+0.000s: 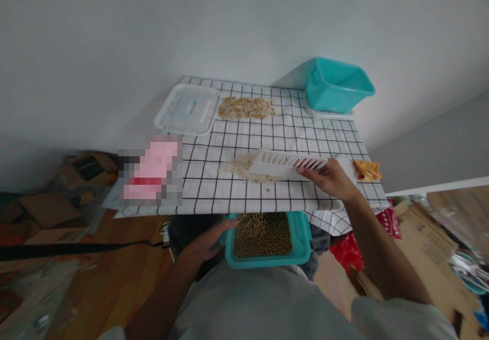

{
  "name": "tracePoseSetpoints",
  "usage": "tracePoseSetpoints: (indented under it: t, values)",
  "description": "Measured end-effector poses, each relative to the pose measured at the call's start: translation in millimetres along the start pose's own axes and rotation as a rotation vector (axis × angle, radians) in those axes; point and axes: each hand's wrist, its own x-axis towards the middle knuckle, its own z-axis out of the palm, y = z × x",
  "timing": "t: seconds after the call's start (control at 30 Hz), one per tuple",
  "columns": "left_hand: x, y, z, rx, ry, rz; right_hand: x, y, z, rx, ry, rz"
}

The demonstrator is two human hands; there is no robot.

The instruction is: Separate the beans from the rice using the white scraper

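Observation:
My right hand (pixel 324 178) is closed around one end of a white plastic plate with a row of slots (pixel 271 166). It holds the plate tilted over the tabletop, beside a thin spread of pale crumbs (pixel 239 168). Below the table's front edge, my left hand (pixel 210 241) grips the left rim of a teal plastic bin (pixel 267 262). Small round brownish-green beans (pixel 263 238) fill the bin, which sits at my lap. Part of its far side is hidden under the table edge.
A checked cloth (pixel 237 197) covers the table. At the back are a clear lid (pixel 187 108), a patch of yellowish grains (pixel 246 108) and another teal bin (pixel 330 93). A blurred pink item (pixel 156 164) lies left; an orange packet (pixel 367 170) lies right. Cardboard (pixel 424 238) covers floor.

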Motion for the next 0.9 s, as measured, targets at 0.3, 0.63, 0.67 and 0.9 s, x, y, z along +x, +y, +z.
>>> tracePoseSetpoints:
  t: [0.3,0.63,0.67,0.9]
  values:
    - [1.3,-1.0,0.5,0.008,-0.01,0.003,-8.9,-0.9,3.3,0.001,-0.01,0.016]
    - [-2.0,0.7,3.2,0.015,0.026,0.008,-11.8,-4.6,4.8,-0.001,-0.033,0.029]
    - [-1.6,0.4,3.0,0.016,0.032,0.007,-12.4,-4.7,4.9,0.007,-0.039,0.025]
    - [1.1,-3.2,-1.2,0.017,0.027,-0.012,-13.1,-6.2,6.6,0.042,-0.018,0.011]
